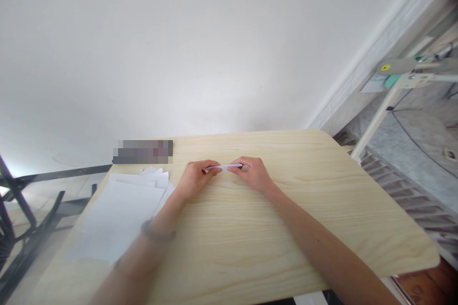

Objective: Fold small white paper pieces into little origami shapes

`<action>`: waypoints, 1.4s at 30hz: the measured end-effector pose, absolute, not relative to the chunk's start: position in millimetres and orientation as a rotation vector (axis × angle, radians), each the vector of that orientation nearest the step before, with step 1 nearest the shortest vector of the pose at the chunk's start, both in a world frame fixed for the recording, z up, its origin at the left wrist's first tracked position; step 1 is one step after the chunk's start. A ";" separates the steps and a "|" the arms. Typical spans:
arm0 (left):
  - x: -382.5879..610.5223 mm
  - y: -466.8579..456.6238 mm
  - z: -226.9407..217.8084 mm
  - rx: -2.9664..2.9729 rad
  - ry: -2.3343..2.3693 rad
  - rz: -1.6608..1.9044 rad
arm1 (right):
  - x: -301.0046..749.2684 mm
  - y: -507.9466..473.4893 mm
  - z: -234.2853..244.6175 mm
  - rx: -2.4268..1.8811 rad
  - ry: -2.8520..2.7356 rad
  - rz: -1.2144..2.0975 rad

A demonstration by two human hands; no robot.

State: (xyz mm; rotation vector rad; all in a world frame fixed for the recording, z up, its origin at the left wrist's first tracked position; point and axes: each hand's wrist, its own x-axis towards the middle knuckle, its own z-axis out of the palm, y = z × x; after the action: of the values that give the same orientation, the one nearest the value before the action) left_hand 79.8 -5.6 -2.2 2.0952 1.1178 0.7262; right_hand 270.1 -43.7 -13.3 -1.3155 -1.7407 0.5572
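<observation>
Between my two hands, above the middle of the wooden table [229, 228], is a small folded piece of white paper [224, 167], seen nearly edge-on. My left hand [196, 177] pinches its left end between thumb and fingers. At the other end, my right hand [253, 172] grips it the same way, thumb on the near side. The fingers partly cover the paper, so its full shape is hidden. A dark band circles my left wrist.
Loose white sheets [125, 209] lie stacked unevenly on the table's left side, partly behind my left forearm. A blurred-out dark item [145, 152] sits at the back left corner. White wall rises behind the table. A pale metal frame [377, 119] stands to the right, black metal legs [39, 243] to the left.
</observation>
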 end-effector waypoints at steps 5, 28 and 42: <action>80.8 -6.2 -1.5 2.046 1.133 0.747 | 271.4 -43.1 -18.2 -1.347 -1.670 0.577; 79.8 -4.9 -4.8 2.036 1.131 0.771 | 271.8 -41.3 -19.0 -1.242 -1.683 0.487; 80.0 -5.4 -4.1 2.025 1.155 0.767 | 271.8 -41.6 -18.4 -1.246 -1.689 0.491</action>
State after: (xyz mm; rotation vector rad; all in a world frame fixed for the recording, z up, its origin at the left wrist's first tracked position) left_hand 80.0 -5.4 -4.1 2.0251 1.1553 0.7674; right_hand 271.8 -41.6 -18.4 -1.2456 -1.6889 0.4909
